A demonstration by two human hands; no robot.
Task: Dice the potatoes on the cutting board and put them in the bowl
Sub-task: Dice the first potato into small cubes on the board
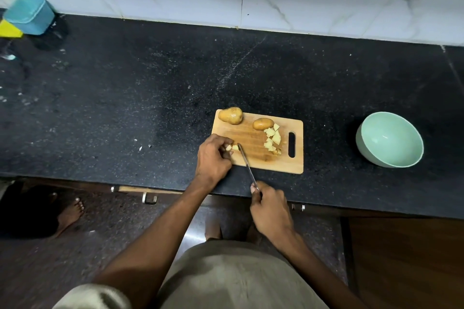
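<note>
A wooden cutting board (251, 140) lies on the black counter. On its far left corner sits a whole potato (230, 115), with a smaller potato (263, 124) beside it. A pile of diced pieces (273, 138) lies near the board's handle slot. My left hand (212, 158) pinches a small potato piece (232, 147) at the board's near left edge. My right hand (270, 208) grips a knife (247, 163) whose blade tip meets that piece. The pale green bowl (389, 139) stands to the right, with nothing visible inside.
The black counter (125, 108) runs wide to the left. A teal container (30, 14) and a yellow item (10, 29) stand at the far left by the marble wall. Drawer handles (150, 198) show below the counter edge. A bare foot (70, 216) stands on the floor.
</note>
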